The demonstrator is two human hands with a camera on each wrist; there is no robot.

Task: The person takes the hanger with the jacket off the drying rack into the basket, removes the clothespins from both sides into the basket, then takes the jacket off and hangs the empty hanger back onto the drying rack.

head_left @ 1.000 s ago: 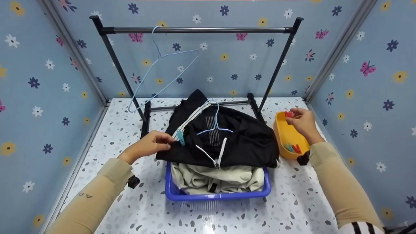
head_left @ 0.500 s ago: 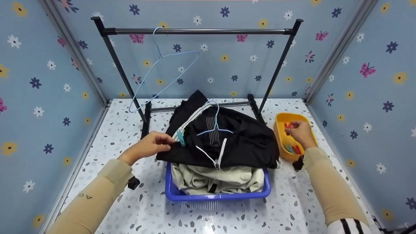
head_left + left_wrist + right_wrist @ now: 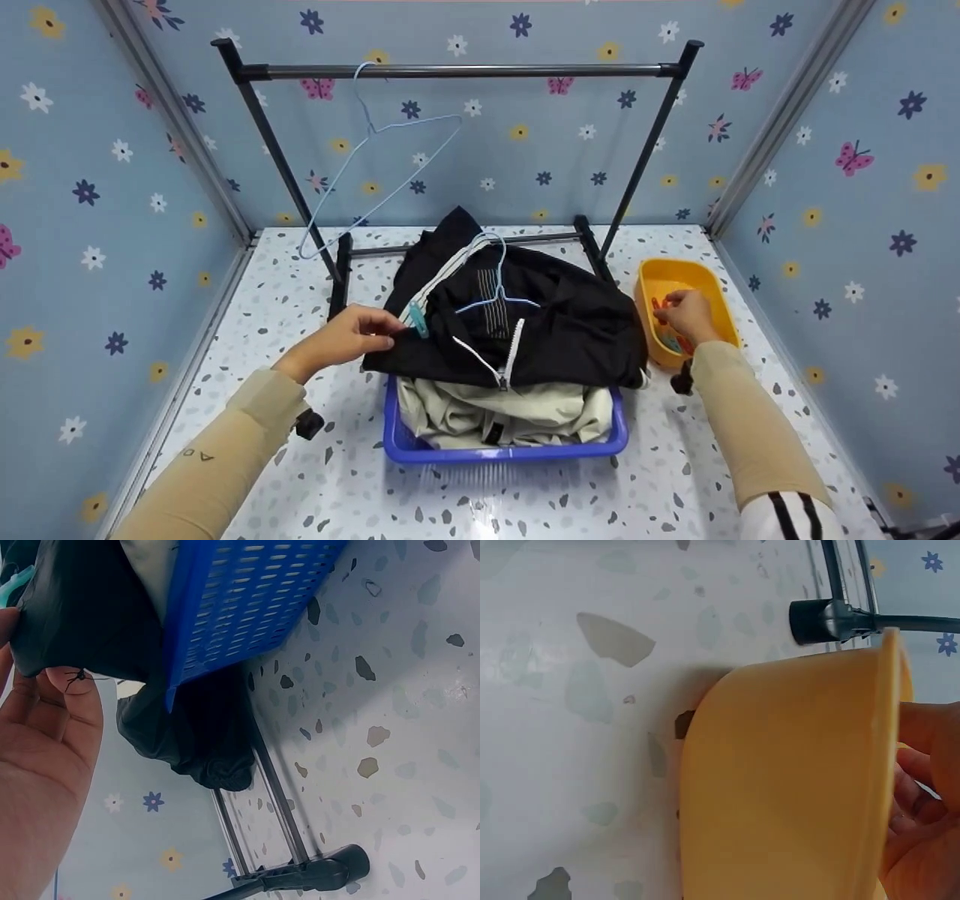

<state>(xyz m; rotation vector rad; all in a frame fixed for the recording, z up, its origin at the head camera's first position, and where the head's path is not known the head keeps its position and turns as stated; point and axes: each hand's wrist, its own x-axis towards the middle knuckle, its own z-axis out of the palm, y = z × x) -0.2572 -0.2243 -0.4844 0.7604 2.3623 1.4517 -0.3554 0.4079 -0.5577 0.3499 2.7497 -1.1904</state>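
My left hand (image 3: pixel 341 336) pinches the edge of a black zip-up jacket (image 3: pixel 585 322) at its left side. Beside those fingers a teal clothespin (image 3: pixel 418 320) is clipped on the jacket. In the left wrist view, thumb and fingers hold the black cloth (image 3: pixel 82 607) between them. A light blue hanger (image 3: pixel 499 274) sits inside the jacket's neck, its hook upward. Down inside the yellow tub (image 3: pixel 679 268), my right hand (image 3: pixel 691 315) pinches a red clothespin (image 3: pixel 657 305). The tub wall hides its fingertips in the right wrist view.
Under the jacket stands a blue basket (image 3: pixel 504 454) of pale cloth (image 3: pixel 517 405). Behind is a black garment rack (image 3: pixel 525 71) with a bare light blue hanger (image 3: pixel 412 178) on its rail. Patterned walls (image 3: pixel 862 247) close in both sides.
My right hand has moved down and toward me, from the tub's far rim to inside it, with the red clothespin. The left hand keeps its hold on the jacket.
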